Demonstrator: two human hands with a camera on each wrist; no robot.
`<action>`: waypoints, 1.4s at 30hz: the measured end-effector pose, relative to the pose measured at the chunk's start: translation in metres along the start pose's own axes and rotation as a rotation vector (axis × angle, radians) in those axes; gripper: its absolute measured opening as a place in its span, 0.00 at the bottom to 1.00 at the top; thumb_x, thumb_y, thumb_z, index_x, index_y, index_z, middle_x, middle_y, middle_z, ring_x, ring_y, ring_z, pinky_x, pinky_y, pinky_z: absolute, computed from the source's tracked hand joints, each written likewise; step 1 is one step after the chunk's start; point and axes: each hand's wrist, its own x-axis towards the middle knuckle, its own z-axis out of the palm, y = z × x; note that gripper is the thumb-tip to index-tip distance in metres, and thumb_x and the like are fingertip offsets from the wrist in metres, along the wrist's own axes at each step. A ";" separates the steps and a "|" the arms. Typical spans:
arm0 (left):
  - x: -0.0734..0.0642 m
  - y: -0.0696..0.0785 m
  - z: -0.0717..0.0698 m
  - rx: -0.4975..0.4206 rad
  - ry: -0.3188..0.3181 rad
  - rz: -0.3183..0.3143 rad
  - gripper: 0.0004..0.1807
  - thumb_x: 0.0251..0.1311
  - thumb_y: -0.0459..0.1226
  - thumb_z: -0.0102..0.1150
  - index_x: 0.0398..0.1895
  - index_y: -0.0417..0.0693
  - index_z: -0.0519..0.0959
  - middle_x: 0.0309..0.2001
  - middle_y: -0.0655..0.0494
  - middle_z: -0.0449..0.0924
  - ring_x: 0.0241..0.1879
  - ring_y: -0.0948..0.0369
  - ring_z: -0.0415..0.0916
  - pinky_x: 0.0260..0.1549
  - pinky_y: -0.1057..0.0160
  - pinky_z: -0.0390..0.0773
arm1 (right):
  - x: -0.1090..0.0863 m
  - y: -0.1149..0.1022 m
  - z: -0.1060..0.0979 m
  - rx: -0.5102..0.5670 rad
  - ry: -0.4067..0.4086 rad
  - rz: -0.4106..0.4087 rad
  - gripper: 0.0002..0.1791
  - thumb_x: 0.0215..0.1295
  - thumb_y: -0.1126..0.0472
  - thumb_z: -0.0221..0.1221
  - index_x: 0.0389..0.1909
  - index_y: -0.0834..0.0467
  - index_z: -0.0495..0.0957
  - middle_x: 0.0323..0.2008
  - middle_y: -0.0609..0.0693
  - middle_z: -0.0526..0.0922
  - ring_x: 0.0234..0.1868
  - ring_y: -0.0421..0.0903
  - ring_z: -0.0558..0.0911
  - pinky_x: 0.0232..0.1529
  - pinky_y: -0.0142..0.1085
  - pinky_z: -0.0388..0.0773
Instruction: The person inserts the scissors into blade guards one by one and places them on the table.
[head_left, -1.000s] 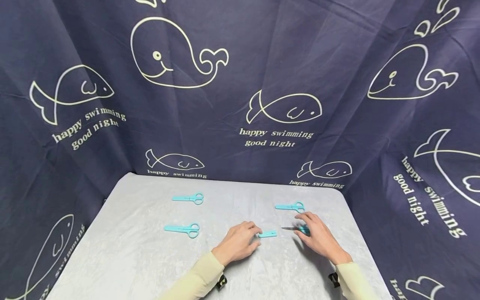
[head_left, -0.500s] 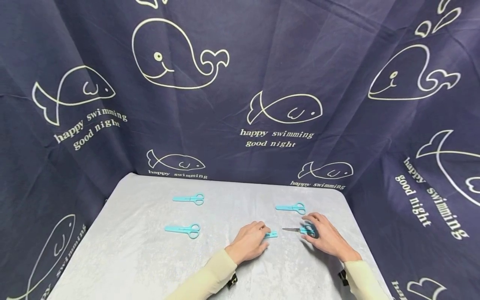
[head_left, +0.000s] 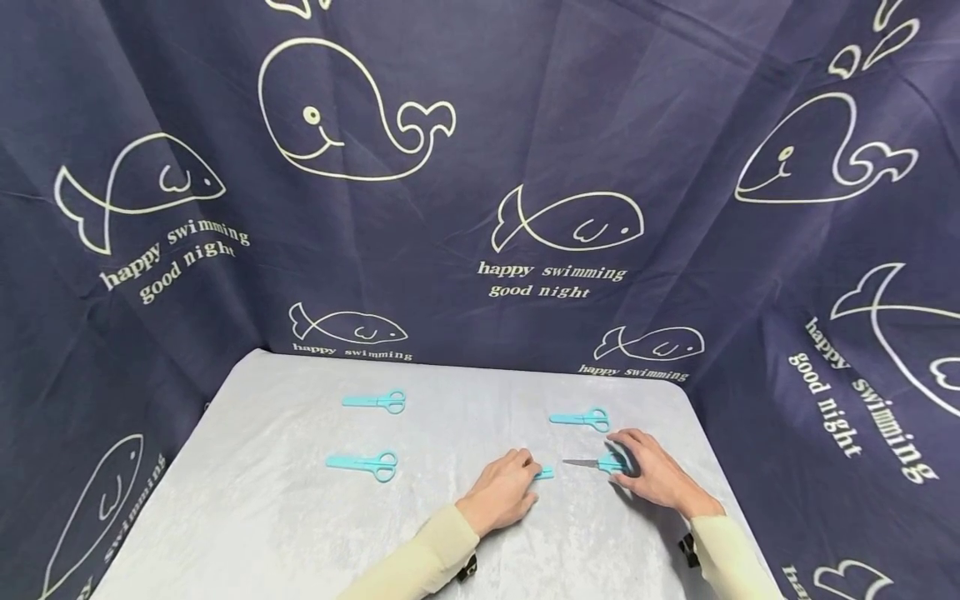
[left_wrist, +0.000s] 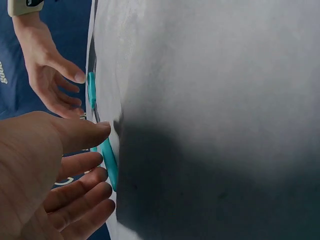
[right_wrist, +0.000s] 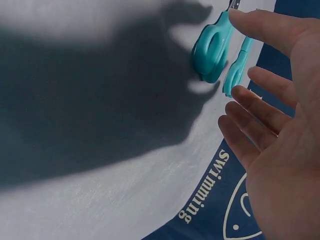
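Note:
Bare-bladed scissors [head_left: 609, 463] with teal handles lie on the table, blades pointing left. My right hand [head_left: 654, 472] hovers around the handles, thumb and fingers spread apart. In the right wrist view, the scissors' handles [right_wrist: 212, 52] show just below the thumb tip, outside the fingers' hold. A loose teal blade cover [head_left: 545, 473] lies left of the blade tips, a small gap between them. Over its left end is my left hand [head_left: 498, 490], which hides part of it. The left wrist view shows the cover [left_wrist: 110, 167] by the fingertips, thumb and fingers apart.
Teal scissors in a cover [head_left: 585, 418] lie just beyond my right hand. Two more covered pairs are at the left, one far back [head_left: 378, 402] and one nearer [head_left: 367, 463]. Dark blue printed cloth [head_left: 450, 275] hangs around the pale table [head_left: 262, 517].
My left hand has moved right and now overlaps the cover, which lay mostly in sight before. My right hand has drawn back slightly to the right, showing more of the scissors. The scissors stay put.

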 end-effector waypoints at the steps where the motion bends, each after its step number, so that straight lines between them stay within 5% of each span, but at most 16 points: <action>1: -0.001 0.000 0.002 0.003 0.005 -0.002 0.21 0.61 0.48 0.64 0.55 0.53 0.79 0.44 0.61 0.73 0.40 0.65 0.71 0.39 0.68 0.76 | 0.000 0.001 0.001 0.006 -0.010 0.005 0.35 0.47 0.60 0.74 0.59 0.62 0.75 0.54 0.58 0.76 0.56 0.59 0.74 0.57 0.55 0.71; 21: 0.008 -0.002 0.016 0.029 0.072 -0.006 0.10 0.65 0.44 0.61 0.46 0.54 0.83 0.41 0.58 0.74 0.38 0.63 0.72 0.34 0.68 0.77 | 0.002 0.000 0.011 0.030 -0.096 -0.009 0.20 0.52 0.63 0.72 0.48 0.58 0.81 0.50 0.55 0.77 0.51 0.53 0.77 0.51 0.52 0.76; 42: 0.006 -0.003 0.019 -0.019 0.108 0.009 0.08 0.65 0.42 0.62 0.43 0.55 0.86 0.38 0.61 0.75 0.35 0.64 0.72 0.32 0.70 0.76 | -0.007 -0.001 0.012 0.028 -0.105 0.032 0.22 0.56 0.62 0.70 0.53 0.60 0.80 0.53 0.58 0.75 0.53 0.55 0.77 0.52 0.53 0.76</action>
